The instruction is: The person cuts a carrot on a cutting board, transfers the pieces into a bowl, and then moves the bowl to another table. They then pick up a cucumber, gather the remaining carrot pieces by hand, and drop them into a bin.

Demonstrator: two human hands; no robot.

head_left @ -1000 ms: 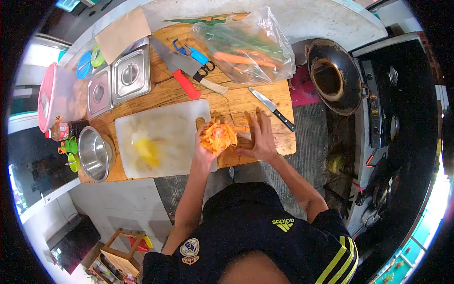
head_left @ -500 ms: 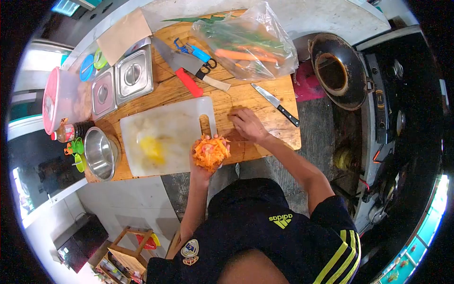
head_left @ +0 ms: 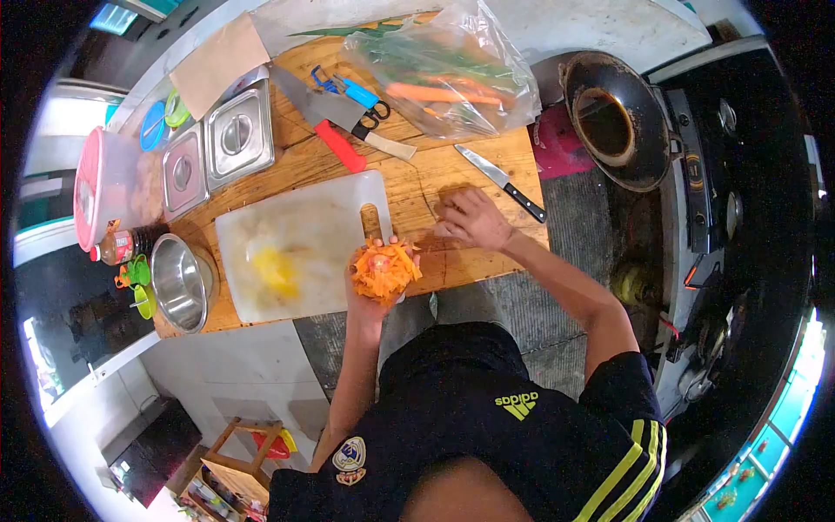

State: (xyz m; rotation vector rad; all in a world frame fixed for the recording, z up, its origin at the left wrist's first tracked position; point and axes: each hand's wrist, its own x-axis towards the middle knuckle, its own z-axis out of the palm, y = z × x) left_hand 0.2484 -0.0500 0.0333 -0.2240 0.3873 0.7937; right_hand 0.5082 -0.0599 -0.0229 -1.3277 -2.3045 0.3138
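Cut orange pieces [head_left: 385, 271], carrot by their look, form a heap in my left hand [head_left: 365, 300], near the handle slot of the white cutting board [head_left: 322, 213]. A yellow stain marks the board's left part. My right hand [head_left: 474, 217] is low over the wooden table [head_left: 426, 187], right of the board, its fingers curled downward; whether anything is under them is hidden. A small black-handled knife [head_left: 504, 181] lies beyond it. Two larger blades, one with a red handle [head_left: 340, 146] and one with a pale handle [head_left: 390, 145], lie behind the board.
A metal bowl [head_left: 181, 283] stands left of the board, near a sauce bottle [head_left: 122, 244] and lidded steel containers [head_left: 237, 135]. Blue scissors [head_left: 357, 93] and a plastic bag [head_left: 461, 78] of carrots and greens lie at the back. A wok [head_left: 609, 122] is at right.
My right hand has moved slightly right and its fingers have drawn in a little. The orange heap stays in my left hand. The whole view has shifted slightly.
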